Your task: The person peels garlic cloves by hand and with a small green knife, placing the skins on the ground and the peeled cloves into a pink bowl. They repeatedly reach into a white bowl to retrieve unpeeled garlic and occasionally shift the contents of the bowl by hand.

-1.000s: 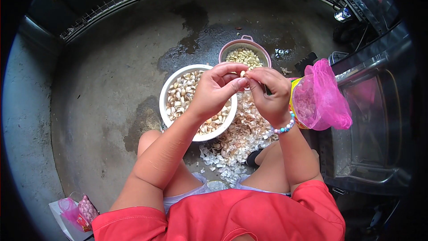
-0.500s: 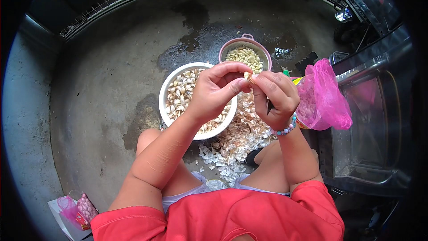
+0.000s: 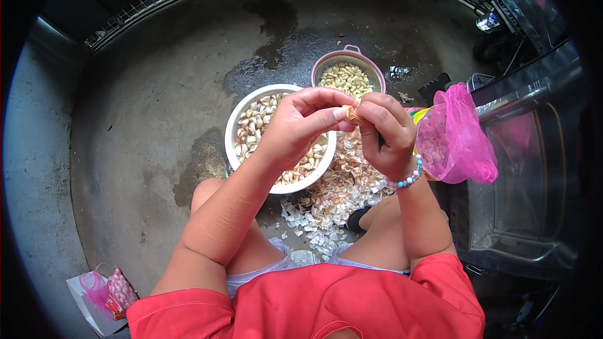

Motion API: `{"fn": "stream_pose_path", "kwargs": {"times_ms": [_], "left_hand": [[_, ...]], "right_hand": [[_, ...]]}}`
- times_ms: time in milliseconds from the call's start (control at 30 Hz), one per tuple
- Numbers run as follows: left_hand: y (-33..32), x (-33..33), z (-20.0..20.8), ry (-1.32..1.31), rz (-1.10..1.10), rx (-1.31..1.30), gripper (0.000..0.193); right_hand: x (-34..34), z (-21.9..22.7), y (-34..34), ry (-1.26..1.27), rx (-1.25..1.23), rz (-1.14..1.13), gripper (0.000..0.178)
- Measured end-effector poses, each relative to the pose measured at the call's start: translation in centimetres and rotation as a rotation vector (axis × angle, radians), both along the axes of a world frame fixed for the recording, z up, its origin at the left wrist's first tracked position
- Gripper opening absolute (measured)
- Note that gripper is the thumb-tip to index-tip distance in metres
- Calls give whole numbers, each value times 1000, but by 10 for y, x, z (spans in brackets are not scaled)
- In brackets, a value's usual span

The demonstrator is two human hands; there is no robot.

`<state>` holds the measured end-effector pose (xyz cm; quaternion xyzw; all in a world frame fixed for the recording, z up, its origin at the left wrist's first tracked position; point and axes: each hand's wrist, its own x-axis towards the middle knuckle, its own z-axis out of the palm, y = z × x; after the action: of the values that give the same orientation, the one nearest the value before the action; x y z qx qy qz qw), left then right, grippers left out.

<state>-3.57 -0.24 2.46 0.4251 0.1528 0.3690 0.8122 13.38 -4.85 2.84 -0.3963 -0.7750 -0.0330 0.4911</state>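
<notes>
Above the white basin's right side, my left hand (image 3: 300,120) pinches a garlic clove (image 3: 351,113) with loose tan skin between thumb and fingertips. My right hand (image 3: 391,127), with a beaded bracelet at the wrist, is closed with its fingertips on the same clove. A small dark narrow thing shows under its curled fingers, too hidden to name. Unpeeled cloves fill much of the white basin (image 3: 230,144), partly behind my left hand. Farther off, a pink-rimmed colander (image 3: 315,74) holds pale peeled cloves.
A heap of garlic skins (image 3: 352,176) lies on the concrete floor between my legs and the basin. At the right stand a pink mesh bag (image 3: 465,138) and a dark vehicle-like body (image 3: 521,188). Another mesh bag of garlic (image 3: 120,289) lies at lower left.
More loose skin stands out from the clove between my fingertips. My right hand has shifted slightly and turned, and the dark thing in it shows less.
</notes>
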Motion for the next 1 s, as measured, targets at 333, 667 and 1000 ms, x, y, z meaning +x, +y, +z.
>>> {"fn": "stream_pose_path", "kwargs": {"times_ms": [333, 667, 1000], "left_hand": [[3, -5, 0, 30, -42, -140, 23], [2, -6, 2, 39, -83, -154, 25], [-8, 7, -4, 62, 162, -27, 18]], "right_hand": [[3, 3, 1, -107, -17, 40, 33], [4, 7, -3, -108, -10, 55, 36], [3, 8, 1, -282, 54, 22, 31]]}}
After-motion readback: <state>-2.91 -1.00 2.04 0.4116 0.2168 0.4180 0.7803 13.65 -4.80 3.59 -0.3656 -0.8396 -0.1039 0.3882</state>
